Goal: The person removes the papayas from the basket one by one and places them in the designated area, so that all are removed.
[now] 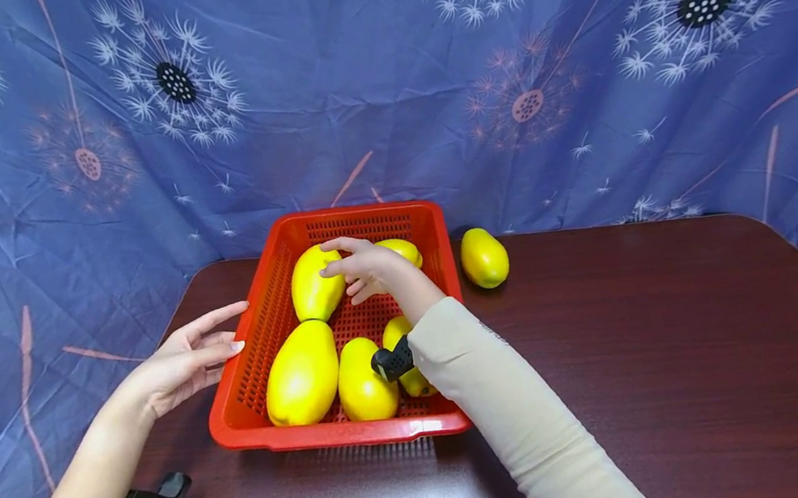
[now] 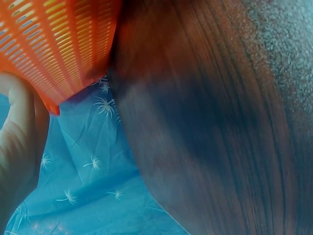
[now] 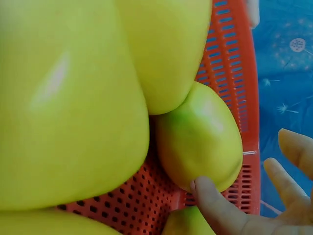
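"Six mangoes (image 1: 302, 373) total, yeah? Where?"

"Yep, all yellow. 5 in the red perforated plastic basket (image 1: 280, 435); 1 loose mango (image 1: 484, 258) outside, on the dark wood-grain tbl (image 1: 653, 342), just R of the rim nr the back edge."

"Layout inside?"

"Far-left mango (image 1: 313, 290) nr my R hand (image 1: 365, 268); far-right mango (image 1: 404, 250) partly hidden behind that hand. Front row, L to R: big near-left mango, near-middle mango (image 1: 361, 393), near-right mango (image 1: 413, 384), the last partly covered by my R wrist cam (image 1: 391, 361)."

"What's the R hand like?"

"Over the basket's far half, fingers spread apart. In the R wrist view 1 fingertip (image 3: 208, 191) overlaps the lower edge of a mango w/ a green patch (image 3: 200, 139); can't tell if that's actual contact."

"And L?"

"L hand (image 1: 183, 363) is at the basket's L side, fingers fairly straight w/ gaps btw some of them, tips right at the rim. Can't tell how hard they press."

"Bkgd?"

"Blue dandelion-print cloth (image 1: 376, 75) behind the tbl & on both sides. Cream sleeves (image 1: 493, 388) on me, L wrist cam (image 1: 162, 497) by the L cuff."
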A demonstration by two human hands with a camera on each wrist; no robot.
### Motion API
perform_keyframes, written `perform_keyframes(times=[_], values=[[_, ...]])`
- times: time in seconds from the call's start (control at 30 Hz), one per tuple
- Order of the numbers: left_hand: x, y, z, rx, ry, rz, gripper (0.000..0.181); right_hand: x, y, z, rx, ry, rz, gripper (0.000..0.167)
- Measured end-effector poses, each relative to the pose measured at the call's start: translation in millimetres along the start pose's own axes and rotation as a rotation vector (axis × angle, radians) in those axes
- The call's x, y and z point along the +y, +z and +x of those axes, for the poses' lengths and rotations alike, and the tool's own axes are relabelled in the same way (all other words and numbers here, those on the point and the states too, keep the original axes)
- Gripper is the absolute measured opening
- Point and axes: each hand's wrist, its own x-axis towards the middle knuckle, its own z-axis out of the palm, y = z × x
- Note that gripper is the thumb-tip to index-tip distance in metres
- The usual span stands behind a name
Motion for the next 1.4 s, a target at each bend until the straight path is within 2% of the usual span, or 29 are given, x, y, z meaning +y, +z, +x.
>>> perform_keyframes(times=[0.27,0.47,0.67,0.97,1.13,1.4], values=[[0.7,0.3,-0.6,0.006,-0.004,0.002,0.047,-1,5,5.4,0.013,0.018,-0.015,0.052],[1.9,1.2,-1.2,-0.005,0.002,-0.008,0.046,2,9,12.2,0.005,0.054,0.031,0.052],[2.6,0.7,-1.1,-0.008,0.004,-0.007,0.047,7,8,19.8,0.000,0.048,0.049,0.053],[2.9,2.2,0.0,0.010,-0.015,0.027,0.055,14,7,28.9,-0.077,0.037,-0.014,0.065],[4.4,3.8,0.8,0.035,-0.025,0.082,0.061,16,7,31.4,-0.059,0.012,-0.059,0.073],[5.4,3.2,0.9,0.049,-0.036,0.092,0.062,16,8,34.7,-0.096,0.020,-0.074,0.071]])
